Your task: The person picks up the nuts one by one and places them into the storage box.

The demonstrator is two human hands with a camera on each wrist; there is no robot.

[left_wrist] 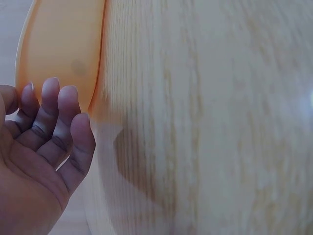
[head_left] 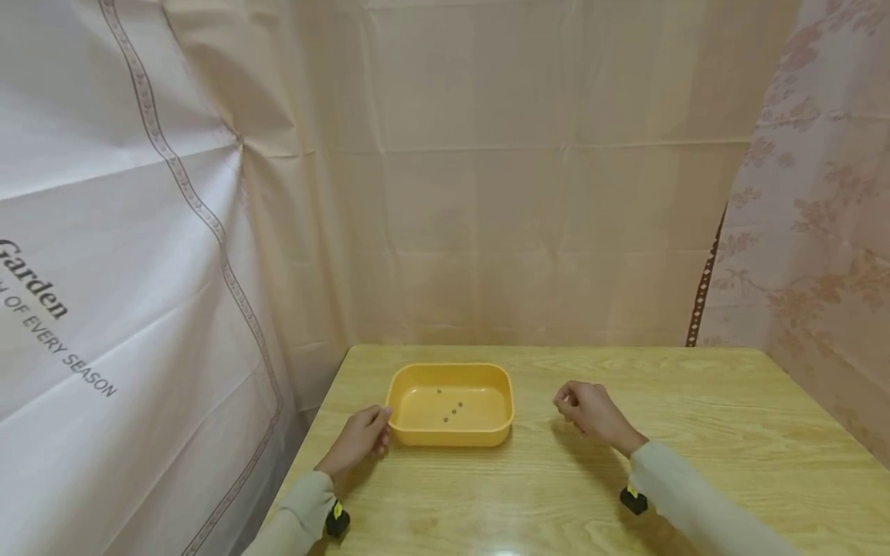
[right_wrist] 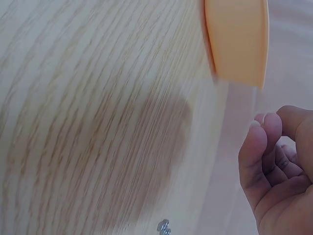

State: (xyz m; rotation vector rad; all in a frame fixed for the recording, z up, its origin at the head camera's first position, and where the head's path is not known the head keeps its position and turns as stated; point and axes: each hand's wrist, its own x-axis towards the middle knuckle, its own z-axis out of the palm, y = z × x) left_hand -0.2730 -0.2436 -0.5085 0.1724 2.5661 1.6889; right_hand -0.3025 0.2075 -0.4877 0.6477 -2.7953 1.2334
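A yellow plastic basin stands on the wooden table, left of the middle. Several small grey pieces that look like metal nuts lie scattered on its floor. My left hand pinches the basin's left rim between thumb and index finger, while the other fingers curve near the outer wall. To the right of the basin, my right hand hovers above the table with fingers curled and thumb and fingertips together. No object shows between them. Small shiny metal pieces lie at the bottom of the right wrist view.
The wood-grain table reaches back to a hanging beige cloth. A white printed cloth hangs at the left and a floral one at the right. Black wrist-worn devices sit below both cuffs.
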